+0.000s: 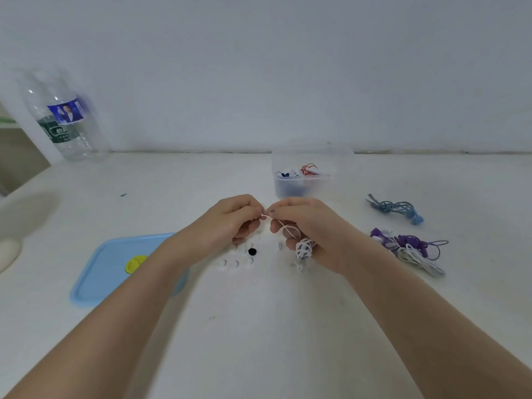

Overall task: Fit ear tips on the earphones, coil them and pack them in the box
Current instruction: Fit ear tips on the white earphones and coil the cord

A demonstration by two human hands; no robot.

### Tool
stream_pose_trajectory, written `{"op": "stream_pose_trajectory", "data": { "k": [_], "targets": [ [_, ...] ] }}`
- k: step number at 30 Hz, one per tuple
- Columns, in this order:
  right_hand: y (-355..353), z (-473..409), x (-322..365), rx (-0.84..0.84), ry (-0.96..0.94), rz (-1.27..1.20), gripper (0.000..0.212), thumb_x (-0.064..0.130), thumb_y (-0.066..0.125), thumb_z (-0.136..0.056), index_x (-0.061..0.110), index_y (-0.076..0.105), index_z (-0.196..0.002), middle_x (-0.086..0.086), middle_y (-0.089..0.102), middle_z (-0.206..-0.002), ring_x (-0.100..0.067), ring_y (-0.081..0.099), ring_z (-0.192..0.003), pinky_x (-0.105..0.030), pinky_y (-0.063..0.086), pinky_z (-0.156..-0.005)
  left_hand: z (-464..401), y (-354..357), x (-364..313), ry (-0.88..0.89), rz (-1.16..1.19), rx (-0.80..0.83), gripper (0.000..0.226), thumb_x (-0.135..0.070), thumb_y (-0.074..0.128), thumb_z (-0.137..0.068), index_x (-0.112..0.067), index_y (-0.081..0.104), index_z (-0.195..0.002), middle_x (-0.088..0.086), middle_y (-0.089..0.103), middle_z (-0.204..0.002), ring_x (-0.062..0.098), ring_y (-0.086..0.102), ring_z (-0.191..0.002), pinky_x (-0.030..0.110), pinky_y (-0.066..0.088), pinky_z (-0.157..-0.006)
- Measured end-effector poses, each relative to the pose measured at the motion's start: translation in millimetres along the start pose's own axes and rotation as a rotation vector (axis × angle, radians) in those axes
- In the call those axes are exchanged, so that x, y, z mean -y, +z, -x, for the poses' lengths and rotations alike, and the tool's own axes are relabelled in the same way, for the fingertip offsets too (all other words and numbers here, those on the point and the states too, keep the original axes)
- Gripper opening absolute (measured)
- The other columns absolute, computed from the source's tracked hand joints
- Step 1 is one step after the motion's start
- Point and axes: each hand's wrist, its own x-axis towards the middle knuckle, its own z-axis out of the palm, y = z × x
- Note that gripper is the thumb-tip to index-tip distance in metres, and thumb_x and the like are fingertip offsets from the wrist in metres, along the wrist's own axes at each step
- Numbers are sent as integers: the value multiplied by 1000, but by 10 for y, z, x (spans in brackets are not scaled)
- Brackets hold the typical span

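My right hand [305,226] grips a coiled bundle of white earphones [304,249], whose thin cord runs up to my fingertips. My left hand [233,218] meets it at the middle of the table and pinches the small white end of that cord between thumb and forefinger. Below the hands lie several white ear tips [230,264] and one black ear tip [252,251]. The clear plastic box [309,175] stands behind the hands with blue, white and red earphones inside.
A blue lid [98,272] with a yellow piece [135,264] on it lies at the left under my forearm. Blue earphones [397,210] and a purple and white tangle [411,249] lie at the right. A water bottle [62,116] stands far left against the wall.
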Motion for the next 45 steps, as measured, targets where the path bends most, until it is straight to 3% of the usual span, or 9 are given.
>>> {"op": "stream_pose_trajectory", "data": {
  "k": [9, 15, 20, 23, 26, 29, 34, 41, 45],
  "targets": [
    [-136, -72, -87, 54, 15, -107, 20, 11, 66, -91, 6, 71, -109, -15, 76, -98, -9, 34, -46, -18, 30, -40, -130, 105, -15, 103, 10, -85, 9, -13, 55, -100, -6, 59, -96, 2, 62, -65, 19, 33, -59, 34, 26, -57],
    [-133, -153, -141, 1, 23, -174, 17, 5, 64, -90, 6, 73, -104, -10, 74, -85, -9, 32, -40, -18, 29, -36, -132, -10, 67, 155, -143, -190, 21, -3, 42, -92, -11, 60, -83, 1, 51, -63, 12, 38, -59, 23, 31, -56],
    [-122, -201, -172, -54, -24, -144, 14, 7, 66, -91, 4, 72, -103, -8, 72, -79, -8, 38, -42, -17, 33, -37, -19, -197, 161, 97, -499, -95, 9, -15, 56, -76, -20, 63, -71, -4, 51, -59, 7, 41, -56, 19, 34, -56],
    [-128, -243, -184, -84, -53, -158, 14, 6, 65, -90, 1, 71, -102, -7, 70, -73, -9, 36, -43, -18, 33, -37, 58, -247, 162, 58, -488, -49, 11, -24, 58, -68, -22, 69, -70, -6, 46, -55, 6, 39, -54, 20, 34, -55],
    [-112, -261, -211, -101, -81, -149, 12, 5, 65, -90, 0, 71, -100, -7, 68, -71, -10, 36, -43, -18, 33, -37, 102, -230, 165, 39, -478, -13, 9, -16, 70, -75, -23, 71, -70, -12, 39, -53, 8, 37, -54, 19, 33, -55],
    [-106, -255, -219, -98, -95, -166, 13, 3, 65, -90, -2, 70, -100, -8, 67, -70, -10, 35, -43, -18, 34, -38, 104, -228, 185, 9, -488, -4, 19, -4, 75, -80, -21, 71, -72, -8, 41, -55, 11, 41, -54, 21, 40, -55],
    [-115, -267, -223, -83, -103, -151, 11, 4, 65, -90, 1, 71, -98, -7, 68, -70, -9, 36, -43, -19, 35, -40, 88, -195, 193, 2, -452, 20, 16, -14, 82, -81, -17, 69, -73, -3, 42, -58, 15, 45, -53, 26, 46, -52],
    [-113, -275, -224, -70, -107, -141, 8, 3, 64, -90, 3, 71, -95, -8, 68, -69, -10, 35, -44, -18, 33, -38, 63, -177, 207, 8, -486, 8, 18, -6, 70, -85, -18, 69, -71, -3, 46, -58, 11, 45, -51, 24, 45, -51],
    [-106, -280, -224, -68, -113, -143, 8, 3, 64, -90, 3, 71, -94, -9, 67, -69, -9, 36, -41, -18, 33, -38, 55, -164, 203, 22, -506, -8, 18, -11, 65, -90, -20, 69, -75, 14, 58, -68, 12, 49, -49, 27, 46, -50]
  ]
}}
